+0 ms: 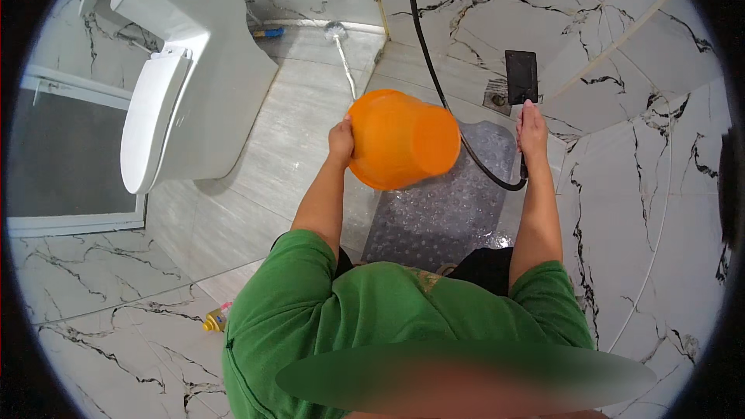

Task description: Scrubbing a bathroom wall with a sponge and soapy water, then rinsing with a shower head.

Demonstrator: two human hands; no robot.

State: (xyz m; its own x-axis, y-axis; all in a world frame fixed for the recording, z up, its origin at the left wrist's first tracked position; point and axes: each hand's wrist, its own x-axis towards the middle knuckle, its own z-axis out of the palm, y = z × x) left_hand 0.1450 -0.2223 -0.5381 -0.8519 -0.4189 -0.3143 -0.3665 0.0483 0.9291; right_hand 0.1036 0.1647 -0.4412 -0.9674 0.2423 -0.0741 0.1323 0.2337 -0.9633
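An orange plastic bucket [396,139] is tipped on its side, its closed bottom facing right and its rim to the left. My left hand [341,141] grips the bucket at its rim. To the right, my right hand [532,131] is closed on a black rectangular shower head [521,77], whose black hose [428,52] loops down and runs up past the bucket. A white stream of water [344,61] shows on the floor beyond the bucket. The bucket's inside is hidden from view.
A grey textured bath mat [430,221] lies wet before me, beside a floor drain [496,96]. On the left stands a white toilet [215,93], with a blue and yellow object [269,32] behind it. A yellow-capped bottle [216,318] lies lower left. Marbled tile walls surround the floor.
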